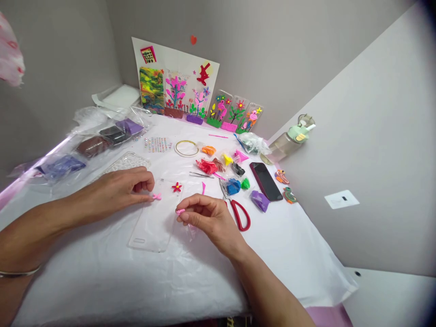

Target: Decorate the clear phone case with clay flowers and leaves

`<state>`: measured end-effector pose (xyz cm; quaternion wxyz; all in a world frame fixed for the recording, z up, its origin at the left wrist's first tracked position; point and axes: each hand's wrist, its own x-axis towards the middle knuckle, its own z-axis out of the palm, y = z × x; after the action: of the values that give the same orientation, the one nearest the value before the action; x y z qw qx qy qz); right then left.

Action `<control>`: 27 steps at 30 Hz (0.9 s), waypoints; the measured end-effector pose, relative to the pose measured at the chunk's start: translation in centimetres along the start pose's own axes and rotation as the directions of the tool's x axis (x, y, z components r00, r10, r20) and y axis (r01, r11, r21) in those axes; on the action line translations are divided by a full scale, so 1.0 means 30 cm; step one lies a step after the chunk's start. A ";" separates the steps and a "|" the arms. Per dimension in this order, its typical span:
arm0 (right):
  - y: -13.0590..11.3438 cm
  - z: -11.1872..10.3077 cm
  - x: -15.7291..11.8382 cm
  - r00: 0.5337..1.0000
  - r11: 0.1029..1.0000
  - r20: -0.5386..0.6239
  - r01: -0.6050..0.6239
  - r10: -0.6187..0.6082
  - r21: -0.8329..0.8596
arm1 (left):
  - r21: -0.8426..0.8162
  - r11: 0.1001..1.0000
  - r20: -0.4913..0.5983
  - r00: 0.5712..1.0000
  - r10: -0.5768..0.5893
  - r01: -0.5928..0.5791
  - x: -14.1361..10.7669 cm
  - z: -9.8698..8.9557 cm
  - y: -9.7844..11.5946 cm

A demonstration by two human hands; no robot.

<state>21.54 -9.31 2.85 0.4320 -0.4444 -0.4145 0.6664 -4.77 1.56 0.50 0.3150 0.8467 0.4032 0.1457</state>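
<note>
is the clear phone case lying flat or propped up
Lying flat: the clear phone case sits level on the white table cover, with a red clay flower resting on top of it.

This is a hobby craft nook: my white-sheeted table (pixel 190 277) sits tight between grey walls (pixel 61 68). Along the table's back edge, clay-decorated phone cases (pixel 231 113) stand propped beside a display board of clay pictures (pixel 175 77). On the table lie packets of modelling clay (pixel 233 186), red-handled scissors (pixel 240 215) and a stick-on gem sheet (pixel 157 144).
</note>
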 end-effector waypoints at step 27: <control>0.036 0.025 0.022 0.993 0.996 -0.078 0.093 -0.092 0.007 | 0.019 0.897 -0.320 0.848 0.424 -0.441 -0.051 0.173 0.187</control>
<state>20.46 -9.11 1.88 0.4803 -0.4480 -0.4142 0.6302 0.17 -4.45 0.23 0.2285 0.8722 0.2433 0.3575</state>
